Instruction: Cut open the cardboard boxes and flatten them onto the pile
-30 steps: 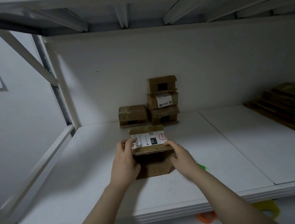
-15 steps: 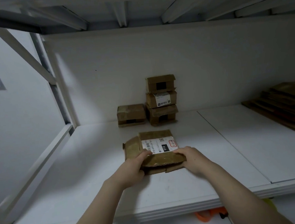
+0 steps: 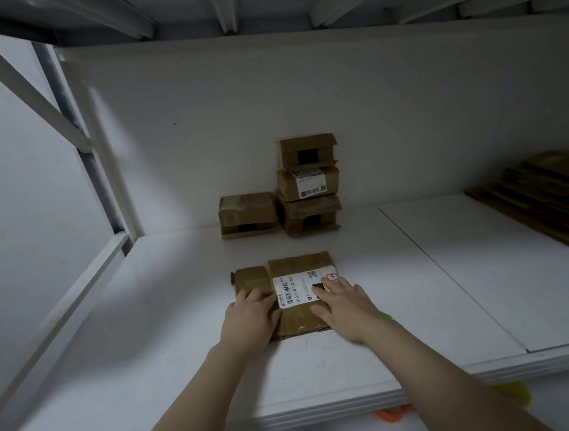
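Observation:
A brown cardboard box (image 3: 296, 266) with a white shipping label lies flattened on the white shelf (image 3: 150, 347), in the middle. My left hand (image 3: 251, 318) presses flat on its left part, fingers spread. My right hand (image 3: 344, 304) presses flat on its right part, over the label. Neither hand grips anything. At the back wall stand three stacked boxes (image 3: 309, 184) and a single box (image 3: 247, 215) to their left. The pile of flattened cardboard (image 3: 549, 195) lies at the far right of the shelf.
A diagonal white brace (image 3: 24, 83) and upright post (image 3: 107, 169) bound the shelf on the left. A seam (image 3: 450, 276) splits the shelf board. A green object (image 3: 386, 317) peeks out beside my right wrist. Orange (image 3: 391, 414) and yellow items (image 3: 513, 393) show below the front edge.
The box stood up half-folded between my hands a second ago. It has been pushed down flat on the shelf, and both hands moved from its sides onto its top.

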